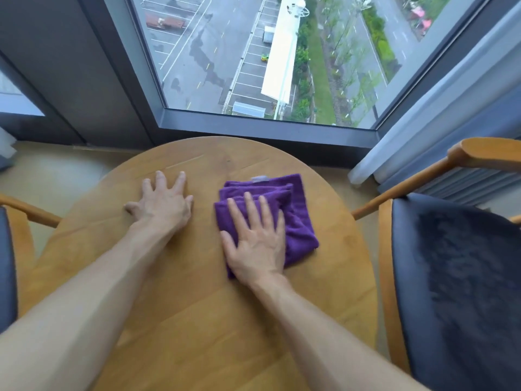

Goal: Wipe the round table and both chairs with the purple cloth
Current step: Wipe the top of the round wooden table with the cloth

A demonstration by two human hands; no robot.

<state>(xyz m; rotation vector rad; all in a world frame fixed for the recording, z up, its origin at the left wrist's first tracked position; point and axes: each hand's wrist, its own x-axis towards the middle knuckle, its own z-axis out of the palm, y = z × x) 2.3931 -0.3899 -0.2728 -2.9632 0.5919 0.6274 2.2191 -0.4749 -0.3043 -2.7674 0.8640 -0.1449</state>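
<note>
step: tabletop wipe | right hand (258,244) flat on folded purple terry cloth (296,218), frame centre | left hand (162,200) spread flat, bracing round wooden table (197,320) | next: likely sweep cloth outward; both chairs seemingly remain

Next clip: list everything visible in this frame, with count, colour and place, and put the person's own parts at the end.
table: 1, light wood, round, centre, under both hands
cloth: 1, purple, folded, on the table right of centre
chairs: 2, wood frames with dark seats; right chair at the right edge, left chair partly in view at the left edge
window: 1, grey frame, behind the table, looking down on a car park
curtain: 1, pale, right of the window
floor: beige, left of the table
left hand: flat on the bare table, fingers spread
right hand: flat on the cloth, pressing it
</note>
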